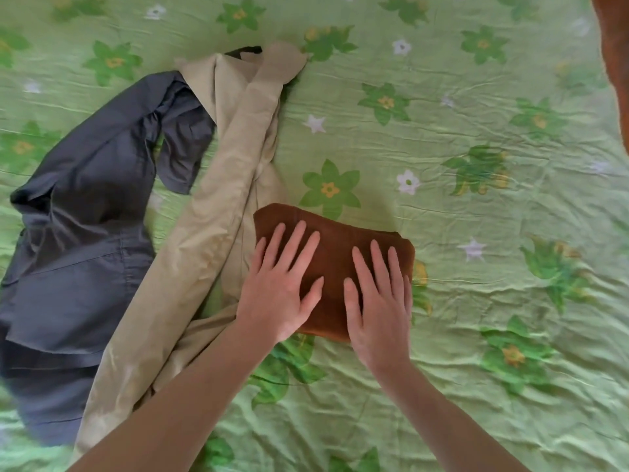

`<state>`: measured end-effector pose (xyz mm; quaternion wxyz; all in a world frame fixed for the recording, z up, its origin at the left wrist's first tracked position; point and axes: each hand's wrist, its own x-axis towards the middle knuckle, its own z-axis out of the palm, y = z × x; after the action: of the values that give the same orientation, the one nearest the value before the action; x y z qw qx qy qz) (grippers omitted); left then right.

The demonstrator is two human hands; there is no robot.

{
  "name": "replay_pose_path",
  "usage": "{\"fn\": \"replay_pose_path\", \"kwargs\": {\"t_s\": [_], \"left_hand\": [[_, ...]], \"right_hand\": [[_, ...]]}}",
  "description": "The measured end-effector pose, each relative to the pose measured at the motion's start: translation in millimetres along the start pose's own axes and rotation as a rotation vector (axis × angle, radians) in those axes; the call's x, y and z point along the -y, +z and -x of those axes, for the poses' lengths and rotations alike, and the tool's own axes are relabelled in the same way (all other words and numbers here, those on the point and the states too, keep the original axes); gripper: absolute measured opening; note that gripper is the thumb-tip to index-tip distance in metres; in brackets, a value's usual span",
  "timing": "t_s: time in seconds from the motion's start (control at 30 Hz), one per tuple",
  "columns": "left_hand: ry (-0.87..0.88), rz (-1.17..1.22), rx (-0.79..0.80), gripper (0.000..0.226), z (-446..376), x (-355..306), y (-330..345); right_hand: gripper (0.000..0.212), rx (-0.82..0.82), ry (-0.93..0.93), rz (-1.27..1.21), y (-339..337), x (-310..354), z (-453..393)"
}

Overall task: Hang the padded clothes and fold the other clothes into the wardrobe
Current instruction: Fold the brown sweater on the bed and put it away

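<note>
Two bare forearms reach in from the near edge, angled toward the middle of the bed. The left hand lies palm down with its fingers straight and spread, pointing far and slightly right; its grip is open, holding nothing, and the fingers and palm press flat on the left half of the folded rust-brown cloth garment. The right hand lies flat in the same way, fingers straight and fanned, pointing far; its grip is likewise open, pressing on the right half of the same bundle. The two thumbs come near each other over the middle of the bundle without touching.

The folded garment is a compact rectangle near the middle of the bed, its long axis running left to right, with the right end a little nearer than the left. It rests on the green flower-printed bedsheet. Just beside it to the left, a long beige padded jacket lies stretched from near-left to far. Left of that lies a crumpled grey-blue shirt, partly under the jacket's far end.
</note>
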<state>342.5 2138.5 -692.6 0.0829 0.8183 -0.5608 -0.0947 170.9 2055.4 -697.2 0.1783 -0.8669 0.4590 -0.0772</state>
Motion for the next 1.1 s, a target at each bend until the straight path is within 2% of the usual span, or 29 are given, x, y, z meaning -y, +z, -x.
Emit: {"fn": "replay_pose_path", "kwargs": {"t_s": [0.13,0.33,0.4,0.47,0.53,0.6,0.67,0.73,0.77,0.83,0.87,0.93,1.0,1.1], "left_hand": [[-0.035,0.065,-0.008,0.072,0,8,11],[-0.114,0.176,0.040,0.065,-9,9,16],[-0.133,0.177,0.028,0.064,-8,5,14],[-0.226,0.150,-0.032,0.066,-4,-6,9],[-0.459,0.238,-0.107,0.081,0,-21,-1],[-0.679,0.464,-0.147,0.102,-1,-28,-12],[-0.814,0.679,-0.108,0.113,-7,-19,-14],[-0.935,0.804,-0.007,0.117,-15,-4,-19],[-0.989,0.875,0.045,0.112,-18,2,-24],[-1.020,1.022,0.176,0.086,-23,9,-33],[-1.010,1.076,0.250,0.073,-24,12,-38],[-0.969,1.124,0.339,0.063,-23,13,-48],[-0.906,1.147,0.323,0.059,-18,9,-56],[-0.822,1.200,0.242,0.041,-4,-4,-71]], "right_hand": [[0.058,-0.055,-0.077,-0.017,2,-20,5],[0.058,0.007,-0.097,-0.033,8,-26,-7],[0.060,0.027,-0.104,-0.093,3,-27,-7],[0.065,0.024,-0.082,-0.237,-4,-27,-6],[0.072,-0.022,0.063,-0.457,-12,-26,-3],[0.084,-0.047,0.329,-0.678,-18,-27,-1],[0.096,0.014,0.543,-0.831,-19,-27,3],[0.098,0.060,0.649,-0.924,-23,-30,5],[0.092,0.091,0.682,-0.962,-28,-30,3],[0.073,0.172,0.703,-1.010,-39,-30,-3],[0.070,0.205,0.692,-1.020,-42,-30,-5],[0.074,0.242,0.668,-1.037,-48,-29,-6],[0.076,0.269,0.651,-1.055,-53,-28,-5],[0.072,0.267,0.655,-1.084,-69,-26,4]]}}
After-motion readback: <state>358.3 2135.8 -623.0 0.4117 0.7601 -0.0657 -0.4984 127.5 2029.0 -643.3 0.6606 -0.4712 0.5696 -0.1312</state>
